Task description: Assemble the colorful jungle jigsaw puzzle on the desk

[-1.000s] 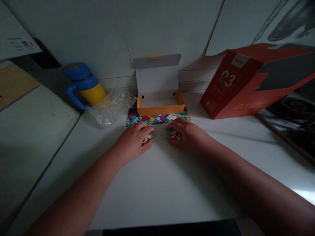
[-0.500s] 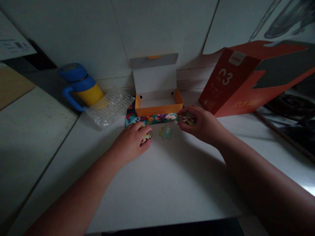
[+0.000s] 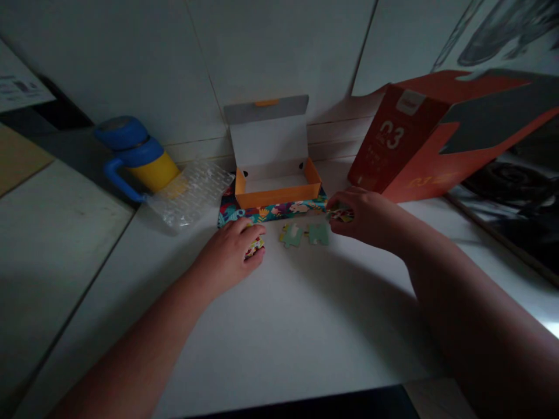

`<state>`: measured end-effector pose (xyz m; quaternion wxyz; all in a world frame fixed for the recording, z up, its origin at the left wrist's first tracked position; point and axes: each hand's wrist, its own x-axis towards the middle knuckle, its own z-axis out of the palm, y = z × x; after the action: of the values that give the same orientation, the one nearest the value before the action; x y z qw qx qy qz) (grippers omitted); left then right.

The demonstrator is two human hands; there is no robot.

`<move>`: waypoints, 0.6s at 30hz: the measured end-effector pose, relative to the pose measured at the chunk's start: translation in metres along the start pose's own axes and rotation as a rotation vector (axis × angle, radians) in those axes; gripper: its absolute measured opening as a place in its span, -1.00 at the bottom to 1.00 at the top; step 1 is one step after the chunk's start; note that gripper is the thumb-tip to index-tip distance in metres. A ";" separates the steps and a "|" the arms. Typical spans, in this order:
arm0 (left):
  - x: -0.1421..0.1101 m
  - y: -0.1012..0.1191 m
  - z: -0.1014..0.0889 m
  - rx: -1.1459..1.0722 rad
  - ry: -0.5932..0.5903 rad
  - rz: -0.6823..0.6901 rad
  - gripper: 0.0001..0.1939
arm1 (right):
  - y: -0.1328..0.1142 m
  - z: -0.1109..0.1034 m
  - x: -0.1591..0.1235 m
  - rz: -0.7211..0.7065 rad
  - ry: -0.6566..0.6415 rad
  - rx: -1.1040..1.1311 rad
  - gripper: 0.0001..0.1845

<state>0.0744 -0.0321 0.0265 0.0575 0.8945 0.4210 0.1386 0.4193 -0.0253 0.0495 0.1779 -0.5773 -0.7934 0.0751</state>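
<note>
My left hand [image 3: 233, 250] rests on the white table, its fingers closed round a bunch of colourful puzzle pieces [image 3: 254, 247]. Farther right, my right hand [image 3: 360, 218] grips another stack of puzzle pieces [image 3: 342, 214], partly hidden by the fingers. Two pale green puzzle pieces lie flat between the hands: a left one [image 3: 292, 234] with a white and yellow patch, and a right one [image 3: 318, 234] just below my right fingertips. Behind them an open orange box [image 3: 279, 196] with a white inside stands with its lid up, on a colourful patterned sheet or box lid [image 3: 271, 212].
A blue and yellow jug-like bottle [image 3: 140, 157] stands at the back left, with a clear plastic wrapper [image 3: 186, 198] against it. A large red box [image 3: 419, 139] stands at the back right. The white wall [image 3: 271, 52] closes off the table's far side.
My right hand has moved right and slightly away with its stack, leaving first one and then a second green puzzle piece on the table. My left hand has hardly moved; the view has shifted a little.
</note>
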 end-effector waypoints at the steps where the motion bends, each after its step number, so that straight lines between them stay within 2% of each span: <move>1: 0.000 0.000 0.000 -0.003 0.002 0.000 -0.66 | 0.002 -0.001 0.000 -0.004 -0.035 -0.014 -0.72; 5: 0.000 0.000 0.000 0.010 -0.006 -0.004 -0.65 | 0.007 -0.006 -0.002 -0.012 -0.109 0.001 -0.73; 10: 0.000 0.001 0.001 0.024 -0.006 -0.005 -0.65 | 0.012 -0.014 -0.005 0.035 -0.072 0.033 -0.72; 14: 0.000 -0.001 0.002 0.027 -0.002 0.000 -0.65 | 0.020 -0.019 -0.009 0.146 -0.075 -0.058 -0.66; 18: 0.000 -0.003 0.003 0.016 0.008 -0.002 -0.65 | 0.028 -0.021 -0.012 0.161 -0.087 -0.165 -0.65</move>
<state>0.0731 -0.0305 0.0235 0.0487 0.8940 0.4233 0.1386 0.4549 -0.0292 0.0573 0.0886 -0.6480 -0.7549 0.0486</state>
